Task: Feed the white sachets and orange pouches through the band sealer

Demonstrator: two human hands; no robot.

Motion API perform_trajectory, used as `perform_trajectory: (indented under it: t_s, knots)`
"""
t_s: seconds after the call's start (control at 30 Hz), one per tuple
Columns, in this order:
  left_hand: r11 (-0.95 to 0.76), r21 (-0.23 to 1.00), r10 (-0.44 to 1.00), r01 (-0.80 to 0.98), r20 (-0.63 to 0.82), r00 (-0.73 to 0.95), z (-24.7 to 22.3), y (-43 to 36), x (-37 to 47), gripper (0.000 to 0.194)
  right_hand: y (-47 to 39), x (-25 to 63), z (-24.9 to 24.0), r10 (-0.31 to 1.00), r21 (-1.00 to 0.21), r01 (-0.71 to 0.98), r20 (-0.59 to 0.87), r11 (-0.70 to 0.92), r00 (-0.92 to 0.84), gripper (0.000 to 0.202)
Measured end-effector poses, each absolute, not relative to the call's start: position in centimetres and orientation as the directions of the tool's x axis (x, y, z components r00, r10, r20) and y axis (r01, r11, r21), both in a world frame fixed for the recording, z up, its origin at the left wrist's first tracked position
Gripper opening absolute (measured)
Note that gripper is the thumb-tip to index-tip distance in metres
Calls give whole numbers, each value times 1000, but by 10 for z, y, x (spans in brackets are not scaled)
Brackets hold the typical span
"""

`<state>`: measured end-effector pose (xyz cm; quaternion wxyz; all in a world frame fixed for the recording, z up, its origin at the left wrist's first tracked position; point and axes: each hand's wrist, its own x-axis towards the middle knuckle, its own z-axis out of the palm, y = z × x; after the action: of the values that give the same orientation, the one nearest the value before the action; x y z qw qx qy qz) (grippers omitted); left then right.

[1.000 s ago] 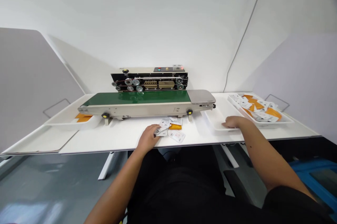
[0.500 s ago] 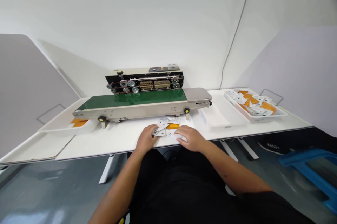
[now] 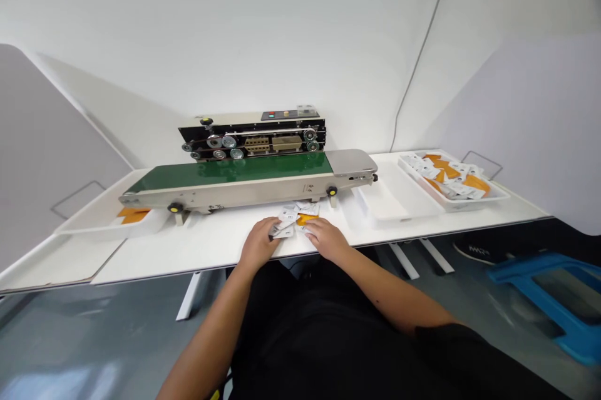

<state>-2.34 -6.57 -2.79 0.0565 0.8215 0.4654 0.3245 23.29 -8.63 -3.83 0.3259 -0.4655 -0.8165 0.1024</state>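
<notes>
A small pile of flat white printed packets (image 3: 287,216) lies on the white table, just in front of the belt machine. An orange packet (image 3: 307,219) shows among them. At the pile's left side, my left hand (image 3: 260,243) is closed, with its fingers and thumb around the edge of white packets. My right hand (image 3: 330,241) is on the right side, its fingers bent over a white packet (image 3: 305,229) beside the orange one. That hand covers part of the packet.
Behind the pile stands a band sealer (image 3: 253,137) with a green conveyor belt (image 3: 235,173). To its right are a white tray (image 3: 406,217) and another tray (image 3: 462,206) heaped with white and orange packets. A left tray (image 3: 89,231) holds orange packets. A blue stool (image 3: 539,275) stands lower right.
My right hand has moved left and inward, closer to my left hand, carrying the white packet toward the pile. My left hand stays at the pile's left. The camera view has shifted slightly.
</notes>
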Motion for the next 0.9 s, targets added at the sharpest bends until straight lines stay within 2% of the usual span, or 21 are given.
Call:
perform_trajectory:
  t_s: [0.2, 0.27, 0.37, 0.47, 0.7, 0.9]
  knots:
    - [-549, 397, 812, 736, 464, 355, -26, -68, -24, 42, -98, 238, -44, 773, -622, 578, 634, 529, -25, 31]
    - [-541, 403, 818, 738, 455, 351, -25, -68, -24, 42, -102, 242, -41, 781, -709, 514, 614, 482, 114, 30]
    - [-540, 408, 820, 737, 453, 350, -26, -67, -24, 41, -104, 248, -38, 835, -833, 418, 489, 363, 250, 33]
    - [-551, 408, 811, 728, 466, 353, -28, -66, -24, 44, -101, 250, -39, 884, -891, 353, 386, 284, 264, 34]
    - [-574, 356, 796, 737, 453, 402, -22, -72, -23, 51, -84, 248, -41, 936, -942, 210, 302, 263, 180, 42]
    - [-614, 303, 767, 729, 446, 461, -9, -81, -19, 64, -72, 218, -26, 932, -924, 192, 352, 331, 88, 31]
